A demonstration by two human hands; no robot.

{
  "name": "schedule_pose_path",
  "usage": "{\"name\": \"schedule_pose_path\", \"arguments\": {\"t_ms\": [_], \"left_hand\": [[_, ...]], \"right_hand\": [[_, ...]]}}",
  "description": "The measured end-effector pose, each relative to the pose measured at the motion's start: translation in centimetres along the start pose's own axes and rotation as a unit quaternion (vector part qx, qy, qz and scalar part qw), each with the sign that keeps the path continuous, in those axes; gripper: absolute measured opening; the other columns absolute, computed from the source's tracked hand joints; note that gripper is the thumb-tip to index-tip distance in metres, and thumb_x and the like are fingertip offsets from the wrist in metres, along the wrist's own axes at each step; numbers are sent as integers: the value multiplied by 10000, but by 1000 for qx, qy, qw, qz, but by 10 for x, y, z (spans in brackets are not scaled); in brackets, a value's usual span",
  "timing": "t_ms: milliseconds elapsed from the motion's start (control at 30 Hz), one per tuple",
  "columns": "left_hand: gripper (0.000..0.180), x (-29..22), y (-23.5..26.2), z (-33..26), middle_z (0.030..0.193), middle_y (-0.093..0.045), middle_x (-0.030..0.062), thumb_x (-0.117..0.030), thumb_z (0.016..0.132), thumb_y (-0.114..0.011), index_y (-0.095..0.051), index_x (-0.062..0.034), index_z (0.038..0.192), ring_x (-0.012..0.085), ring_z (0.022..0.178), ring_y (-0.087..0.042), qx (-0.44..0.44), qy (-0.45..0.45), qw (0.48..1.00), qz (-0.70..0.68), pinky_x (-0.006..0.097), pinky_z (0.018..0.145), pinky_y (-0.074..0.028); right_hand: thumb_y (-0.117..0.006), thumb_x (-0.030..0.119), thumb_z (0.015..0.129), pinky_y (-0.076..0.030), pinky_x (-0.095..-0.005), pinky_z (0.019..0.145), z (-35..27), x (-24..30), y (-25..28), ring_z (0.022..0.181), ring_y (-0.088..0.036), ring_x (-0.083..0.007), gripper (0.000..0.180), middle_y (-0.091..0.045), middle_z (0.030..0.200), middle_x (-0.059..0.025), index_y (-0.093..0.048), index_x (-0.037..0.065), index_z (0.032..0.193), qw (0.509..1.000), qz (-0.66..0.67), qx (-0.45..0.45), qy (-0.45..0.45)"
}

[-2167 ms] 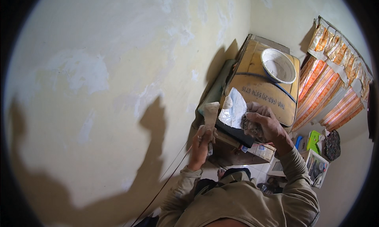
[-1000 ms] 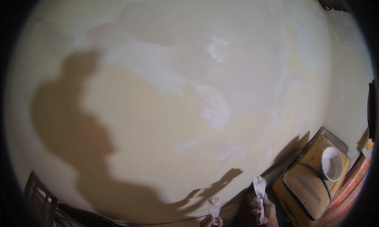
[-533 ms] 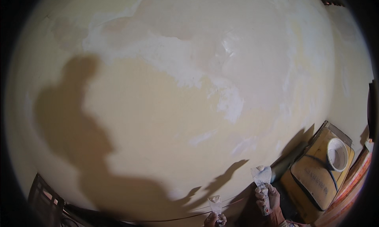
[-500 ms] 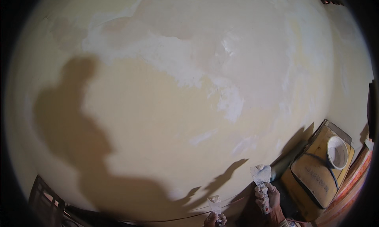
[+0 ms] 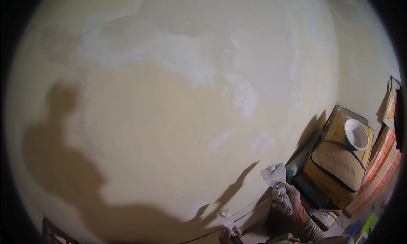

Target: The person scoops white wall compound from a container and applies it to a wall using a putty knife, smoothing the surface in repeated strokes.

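The fingers of the right hand are wrapped tight round the handle of a broad putty knife, whose pale, putty-smeared blade points up toward eleven o'clock from the fist. The fingers of the left hand are closed in the same way round a smaller putty knife; only the top of this hand shows at the lower edge, at about six o'clock in the view, and its blade also tilts up toward eleven o'clock.

The wall is by far the largest thing, filling nearly the whole picture. It is cream-yellow with a wide, ragged patch of whiter filler running from ten o'clock across to the centre, and smaller white dabs near the middle. A person's shadow lies on it at eight o'clock, and the shadows of the two blades fall on it just left of the hands.

At four o'clock, to the right of the right hand, an orange sack stands against the foot of the wall, with a white bucket resting on top of it. Striped orange cloth runs along the right rim at three to four o'clock. A small box lies on the floor below the sack, near the right wrist.
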State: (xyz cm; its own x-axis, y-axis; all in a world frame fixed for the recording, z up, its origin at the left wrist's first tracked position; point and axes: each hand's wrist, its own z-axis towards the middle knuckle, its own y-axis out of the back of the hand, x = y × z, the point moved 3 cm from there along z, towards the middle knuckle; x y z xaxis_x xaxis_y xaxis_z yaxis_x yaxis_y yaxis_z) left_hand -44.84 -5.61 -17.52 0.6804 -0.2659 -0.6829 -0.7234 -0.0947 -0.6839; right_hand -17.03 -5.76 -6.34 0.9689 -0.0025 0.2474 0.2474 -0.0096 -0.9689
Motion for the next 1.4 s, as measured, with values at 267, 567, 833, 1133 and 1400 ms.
{"name": "schedule_pose_path", "arguments": {"t_ms": [267, 567, 833, 1133, 1400], "left_hand": [[324, -26, 25, -5, 792, -616, 26, -427, 991, -585, -600, -103, 976, 108, 656, -564, 95, 29, 992, 76, 255, 508, -432], [318, -21, 57, -6, 751, -582, 69, -408, 997, -560, -567, -91, 1015, 128, 364, -403, -24, -40, 995, 89, 274, 328, -334], [300, -54, 35, -17, 745, -564, 70, -389, 1023, -523, -525, -90, 1047, 141, 351, -403, 66, -34, 991, 112, 236, 267, -308], [314, -44, 0, -19, 890, -554, 42, -361, 1019, -542, -509, -68, 1125, 148, 777, -562, 86, -86, 983, 138, 306, 703, -485], [354, -28, -14, -22, 830, -556, 39, -406, 999, -535, -520, -60, 1071, 149, 737, -553, 51, -95, 981, 162, 295, 653, -453]], "right_hand": [[-489, 372, 1002, -440, -343, 518, 4, -11, 15, 638, -548, -178, 301, -610, 880, -91, -584, 87, 989, 999, -11, 7, 48], [-444, 386, 1024, -453, -333, 528, -1, -14, 8, 670, -567, -183, 343, -613, 897, -91, -573, 69, 1051, 996, -24, 26, 83], [-454, 394, 1017, -477, -261, 547, 2, 52, -78, 640, -565, -116, 394, -601, 863, -53, -568, 26, 1099, 927, -288, -29, 237], [-528, 391, 1004, -532, -329, 611, 18, 176, -258, 639, -583, -124, 544, -646, 794, -123, -532, 32, 1414, 452, -760, -9, 466], [-579, 303, 997, -552, -423, 636, 103, 191, -297, 722, -641, -293, 475, -625, 903, -172, -517, 107, 1425, 176, -772, 0, 610]]}}
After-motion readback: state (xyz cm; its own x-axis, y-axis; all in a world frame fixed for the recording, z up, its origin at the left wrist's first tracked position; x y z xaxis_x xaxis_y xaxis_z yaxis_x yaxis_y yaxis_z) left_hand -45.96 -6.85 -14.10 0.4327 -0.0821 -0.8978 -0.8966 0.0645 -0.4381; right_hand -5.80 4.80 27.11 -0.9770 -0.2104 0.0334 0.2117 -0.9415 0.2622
